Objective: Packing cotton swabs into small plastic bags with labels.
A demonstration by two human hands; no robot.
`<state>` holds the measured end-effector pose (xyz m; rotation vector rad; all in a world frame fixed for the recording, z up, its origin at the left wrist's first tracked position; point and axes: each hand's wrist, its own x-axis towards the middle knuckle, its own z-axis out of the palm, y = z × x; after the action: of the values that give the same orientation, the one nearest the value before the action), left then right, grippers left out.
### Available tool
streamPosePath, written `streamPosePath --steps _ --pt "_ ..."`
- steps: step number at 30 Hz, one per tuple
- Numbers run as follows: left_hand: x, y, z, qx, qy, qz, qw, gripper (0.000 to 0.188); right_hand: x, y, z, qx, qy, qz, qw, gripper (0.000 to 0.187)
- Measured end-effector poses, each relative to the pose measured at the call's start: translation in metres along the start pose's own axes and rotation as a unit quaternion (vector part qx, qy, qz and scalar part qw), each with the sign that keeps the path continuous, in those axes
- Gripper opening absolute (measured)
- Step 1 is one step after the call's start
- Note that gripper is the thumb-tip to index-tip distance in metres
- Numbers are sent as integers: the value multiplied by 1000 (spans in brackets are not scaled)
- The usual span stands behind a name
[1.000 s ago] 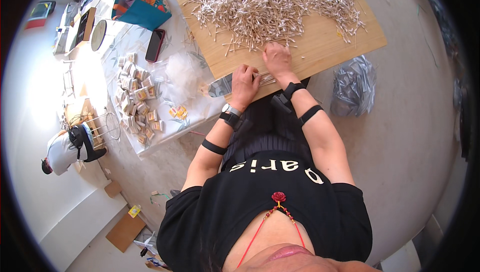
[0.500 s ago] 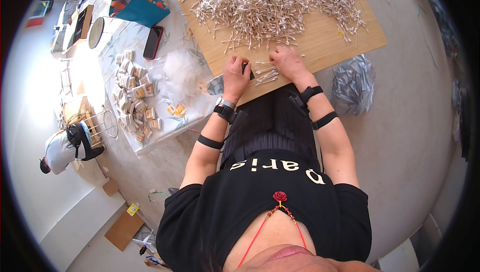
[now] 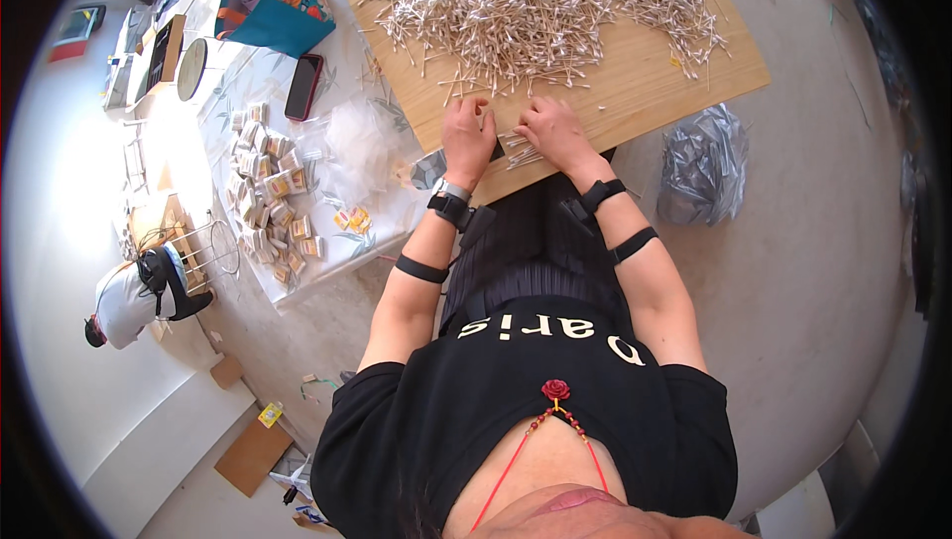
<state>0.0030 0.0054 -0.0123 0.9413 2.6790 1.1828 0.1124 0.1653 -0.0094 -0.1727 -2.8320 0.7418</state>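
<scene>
A large heap of cotton swabs (image 3: 526, 8) covers the far part of the wooden board (image 3: 625, 108). At the board's near edge, my left hand (image 3: 468, 140) rests with its fingers curled; whatever they hold, if anything, is hidden. A small dark flat object (image 3: 498, 151) lies right beside it, partly covered. My right hand (image 3: 557, 132) is bent over a small group of loose swabs (image 3: 524, 156), fingertips pinched at their far ends. The hands are close together, a short gap between them.
Left of the board, a covered table (image 3: 337, 256) bears many small packs of swabs (image 3: 263, 187), clear plastic bags (image 3: 362, 147), a phone (image 3: 304, 87) and a teal bag (image 3: 278, 8). A grey plastic bag (image 3: 702, 167) lies right. Another person (image 3: 134, 301) bends far left.
My right hand has moved left and slightly nearer, over the loose swabs. My left hand has shifted off the dark object, its fingertips a little farther forward.
</scene>
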Motion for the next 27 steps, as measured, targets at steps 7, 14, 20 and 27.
streamPosePath --steps 7,14,20,27 --pt "36 -1 12 55 9 28 998 28 -29 17 -7 142 100 165 971 17" --pt "34 -13 6 90 -17 60 994 15 -39 23 -7 228 144 202 941 17" --pt "20 -13 -7 106 -31 71 991 10 -46 24 -7 246 155 186 939 14" --pt "19 -32 -13 34 -44 23 998 9 -46 24 -8 241 160 177 941 14"
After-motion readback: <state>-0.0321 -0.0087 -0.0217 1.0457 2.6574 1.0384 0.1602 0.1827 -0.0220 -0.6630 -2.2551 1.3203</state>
